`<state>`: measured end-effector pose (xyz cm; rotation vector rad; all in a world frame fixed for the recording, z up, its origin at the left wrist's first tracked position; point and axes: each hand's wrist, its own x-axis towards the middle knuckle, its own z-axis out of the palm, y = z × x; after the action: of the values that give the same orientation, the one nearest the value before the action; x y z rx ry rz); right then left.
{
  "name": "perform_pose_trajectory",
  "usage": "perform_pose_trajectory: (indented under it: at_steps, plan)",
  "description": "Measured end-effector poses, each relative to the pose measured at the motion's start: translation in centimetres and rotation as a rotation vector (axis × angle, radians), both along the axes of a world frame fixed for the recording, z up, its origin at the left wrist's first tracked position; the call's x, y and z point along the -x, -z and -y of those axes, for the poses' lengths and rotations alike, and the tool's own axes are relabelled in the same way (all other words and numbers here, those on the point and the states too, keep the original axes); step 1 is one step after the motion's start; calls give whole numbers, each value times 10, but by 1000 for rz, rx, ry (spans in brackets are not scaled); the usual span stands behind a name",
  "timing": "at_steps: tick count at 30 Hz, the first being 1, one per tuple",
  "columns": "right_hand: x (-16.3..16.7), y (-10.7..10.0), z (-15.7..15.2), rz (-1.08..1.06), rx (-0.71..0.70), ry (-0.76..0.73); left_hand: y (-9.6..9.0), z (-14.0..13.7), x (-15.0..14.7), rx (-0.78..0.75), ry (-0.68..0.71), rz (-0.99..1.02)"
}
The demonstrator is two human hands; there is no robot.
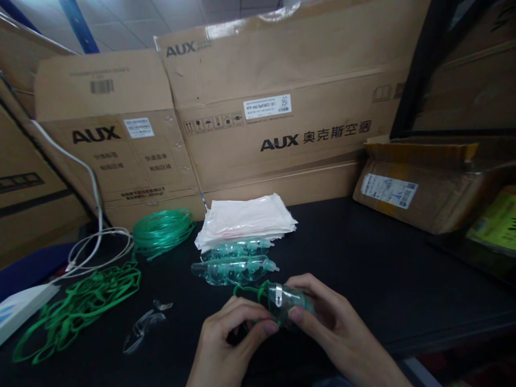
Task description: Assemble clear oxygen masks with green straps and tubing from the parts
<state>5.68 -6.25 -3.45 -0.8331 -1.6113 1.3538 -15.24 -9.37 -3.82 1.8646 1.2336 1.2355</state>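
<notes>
My right hand (328, 314) is wrapped around a clear green-tinted oxygen mask (287, 299), which lies on its side just above the table. A white metal nose clip (278, 295) shows on the mask. At the mask's near edge my left hand (236, 330) pinches, thumb against forefinger, a green elastic strap (250, 289) that loops round the mask's left end. What lies between those fingertips is mostly hidden. Just beyond my hands, nested oxygen masks (236, 269) lie in two rows, in front of a stack of flat white packets (250, 212).
To the left lie loose green elastic straps (86, 301), a coil of green tubing (163, 231), small clear plastic pieces (145, 325) and a white power strip (26, 312) with its cable. Large cardboard boxes (306, 172) line the back. An opened carton (419, 188) stands right.
</notes>
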Motion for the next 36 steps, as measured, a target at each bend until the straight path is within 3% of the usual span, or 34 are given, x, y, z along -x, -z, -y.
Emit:
perform_pose_trajectory:
  at_steps: [23, 29, 36]
  plan:
    - [1, -3, 4, -159, 111, -15, -2, 1, 6, 30, 25, 76]
    - [2, -5, 4, -206, 161, -9, -3, -1, 6, -2, 94, 82]
    - [2, -3, 4, -181, 127, -1, 5, 0, 0, -54, 38, 101]
